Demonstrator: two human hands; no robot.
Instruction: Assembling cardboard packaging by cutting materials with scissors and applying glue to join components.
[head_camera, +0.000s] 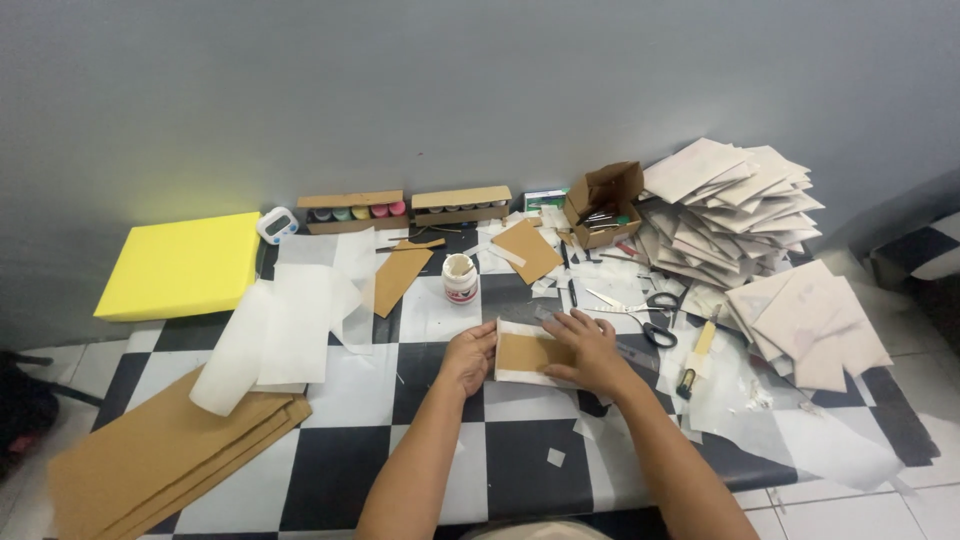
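A small brown cardboard piece (522, 353) lies on a white paper sheet on the black-and-white checkered mat (440, 460). My left hand (467, 355) holds its left edge between thumb and fingers. My right hand (590, 348) lies flat over its right part, fingers spread and pressing down. A white glue jar (460, 278) stands just behind the hands. Black-handled scissors (645, 316) lie to the right of my right hand, and a yellow-handled cutter (697, 355) lies beside them.
A yellow block (180, 265) sits at the far left, and brown cardboard sheets (150, 460) lie at the front left with white paper sheets (270, 330) above them. Stacks of pale folded envelopes (735, 205) pile at the right. Two open trays of small pots (355, 211) and an open carton (603, 203) stand by the wall.
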